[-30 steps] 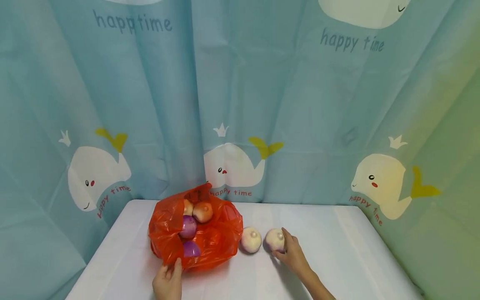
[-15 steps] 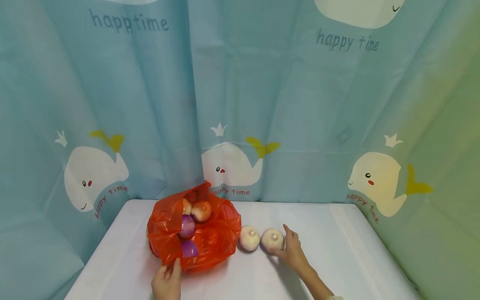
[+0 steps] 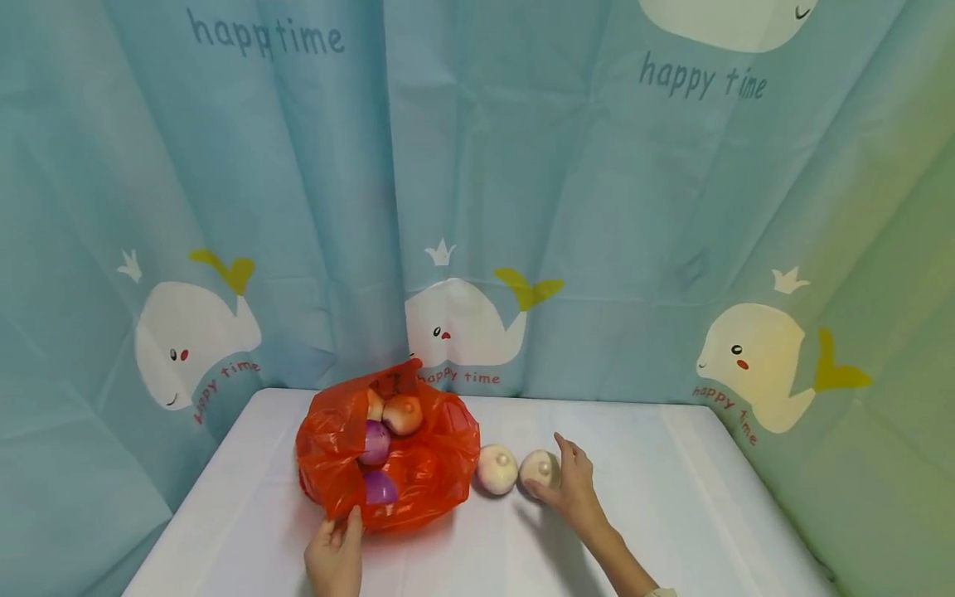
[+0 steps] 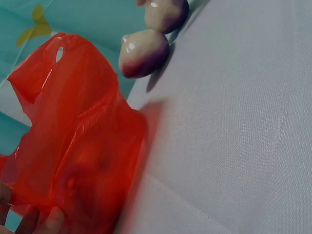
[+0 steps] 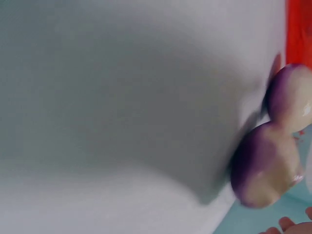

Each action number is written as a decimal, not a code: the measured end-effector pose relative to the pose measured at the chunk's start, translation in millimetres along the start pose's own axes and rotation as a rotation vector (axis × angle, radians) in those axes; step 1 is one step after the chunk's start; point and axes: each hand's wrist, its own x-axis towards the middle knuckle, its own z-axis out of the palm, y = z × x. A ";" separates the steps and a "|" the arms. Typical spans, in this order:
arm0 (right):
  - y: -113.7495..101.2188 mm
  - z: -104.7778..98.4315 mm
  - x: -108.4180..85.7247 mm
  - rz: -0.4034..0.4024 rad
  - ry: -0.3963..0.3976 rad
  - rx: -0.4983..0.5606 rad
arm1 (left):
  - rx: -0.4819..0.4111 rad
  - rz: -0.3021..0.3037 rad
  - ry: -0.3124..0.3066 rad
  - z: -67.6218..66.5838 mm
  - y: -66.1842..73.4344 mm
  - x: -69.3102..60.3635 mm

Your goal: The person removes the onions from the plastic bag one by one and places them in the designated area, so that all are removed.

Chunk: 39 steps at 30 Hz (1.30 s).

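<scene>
My left hand [image 3: 334, 555] pinches the near rim of a red plastic bag [image 3: 436, 481], whose mouth gapes toward the head camera. Inside lie two purple round vegetables, the upper one [image 3: 375, 444] and the lower one [image 3: 380, 487], behind them two orange-tinted onion-like ones [image 3: 403, 414]. To the bag's right sit two white turnips with purple undersides, the left turnip [image 3: 496, 470] and the right turnip [image 3: 537, 471]. In the right wrist view they appear to touch. My right hand [image 3: 576, 489] is beside the right turnip, fingers extended and spread from the thumb, which overlaps its near side.
All this lies on a white-covered table [image 3: 671, 497]. Behind and along the sides hangs a blue curtain [image 3: 477, 166] printed with whales. The bag's handle [image 4: 59, 53] stands up in the left wrist view.
The right turnip has shifted slightly left, closer to the other one. My right hand's fingers have come away from its far side and lifted a little. My left hand keeps its place on the bag.
</scene>
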 end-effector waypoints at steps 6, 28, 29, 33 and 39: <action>-28.1 6.2 4.4 -0.163 0.104 0.088 | -0.002 -0.007 0.006 0.0 -0.2 1.4; -123.0 20.9 10.3 -0.697 -0.129 0.299 | 0.062 -0.054 -0.024 -0.5 1.0 -0.3; -125.1 21.8 10.3 -0.687 -0.166 0.272 | 0.072 -0.051 -0.024 0.1 1.4 -0.1; -132.4 28.3 10.3 -0.663 -0.283 0.182 | 0.078 -0.036 -0.026 0.9 1.9 -0.8; -140.8 43.9 11.2 -0.643 -0.339 0.125 | 0.061 -0.026 -0.022 -0.2 0.7 -2.8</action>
